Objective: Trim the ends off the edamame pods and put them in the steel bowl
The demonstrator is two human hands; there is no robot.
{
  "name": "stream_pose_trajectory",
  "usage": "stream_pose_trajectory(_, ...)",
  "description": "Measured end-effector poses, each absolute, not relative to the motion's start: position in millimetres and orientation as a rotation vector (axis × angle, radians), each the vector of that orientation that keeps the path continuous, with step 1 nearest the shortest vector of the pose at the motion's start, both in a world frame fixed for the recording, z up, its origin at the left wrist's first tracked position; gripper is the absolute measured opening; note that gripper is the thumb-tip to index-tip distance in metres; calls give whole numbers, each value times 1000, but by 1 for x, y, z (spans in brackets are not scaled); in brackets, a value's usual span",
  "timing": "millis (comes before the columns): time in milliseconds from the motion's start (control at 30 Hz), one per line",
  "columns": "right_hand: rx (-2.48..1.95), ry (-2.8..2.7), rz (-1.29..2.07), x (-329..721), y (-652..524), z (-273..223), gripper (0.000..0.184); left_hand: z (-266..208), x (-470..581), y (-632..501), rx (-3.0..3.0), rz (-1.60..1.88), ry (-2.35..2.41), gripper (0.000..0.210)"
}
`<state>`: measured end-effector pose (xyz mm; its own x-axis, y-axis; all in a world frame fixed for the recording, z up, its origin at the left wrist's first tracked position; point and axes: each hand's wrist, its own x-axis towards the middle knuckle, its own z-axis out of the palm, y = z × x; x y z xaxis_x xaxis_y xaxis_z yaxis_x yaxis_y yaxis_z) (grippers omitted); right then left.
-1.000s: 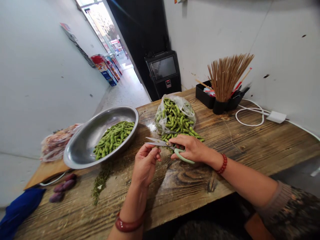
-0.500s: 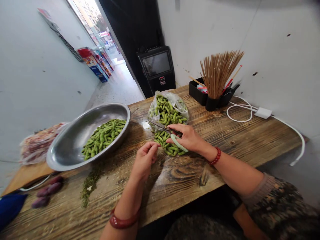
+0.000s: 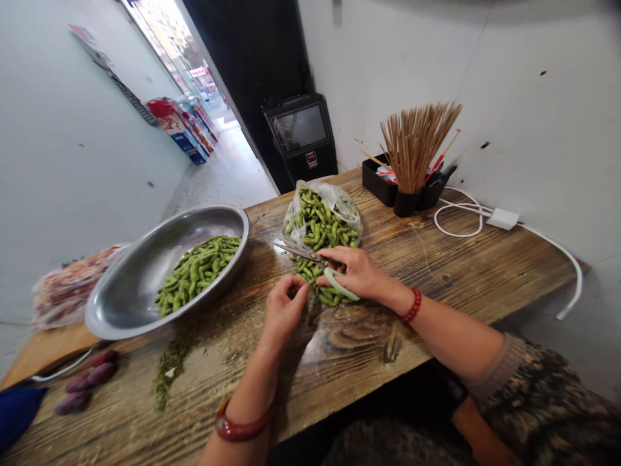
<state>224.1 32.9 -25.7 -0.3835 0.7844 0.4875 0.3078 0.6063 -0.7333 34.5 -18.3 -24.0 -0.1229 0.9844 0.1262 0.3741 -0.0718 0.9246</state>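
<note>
My right hand (image 3: 363, 275) grips scissors (image 3: 303, 252) with pale green handles, their blades pointing left over the soybean pods. Just left of it, my left hand (image 3: 284, 307) is closed in a pinch; whatever lies at its fingertips is too small to make out. Loose green pods (image 3: 330, 298) lie on the table under and beside the scissors. Behind them, a clear plastic bag (image 3: 347, 206) stands open, full of more pods. To the left, a large steel basin (image 3: 138, 275) holds a heap of green pods (image 3: 198, 272).
Dark trimmings (image 3: 169, 369) are scattered before the basin. Purple-red oval items (image 3: 92, 378) and a bag of pinkish food (image 3: 72, 285) sit at far left. A black holder (image 3: 405, 202) with brown sticks (image 3: 417, 149) and a white cable (image 3: 504, 219) are at back right.
The scissors and my right hand have shifted slightly left and toward me. My left hand stays pinched in nearly the same place. The whole view has moved a little.
</note>
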Motion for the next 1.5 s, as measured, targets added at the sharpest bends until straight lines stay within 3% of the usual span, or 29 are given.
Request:
stream_pose_trajectory(233,-858,-1981,669,224,32,-26,47,-8,21,-26,855,1334,1128,18)
stream_pose_trajectory(1067,-866,-2222,666,225,26,-28,53,-9,17,-27,621,1361,1074,31)
stream_pose_trajectory(1267,-894,-2190,673,226,28,-29,50,-14,17,-24,756,1347,1240,31)
stream_pose_trajectory(1500,-933,-2066,681,227,33,-27,50,-27,11,-20,1586,1118,1750,13)
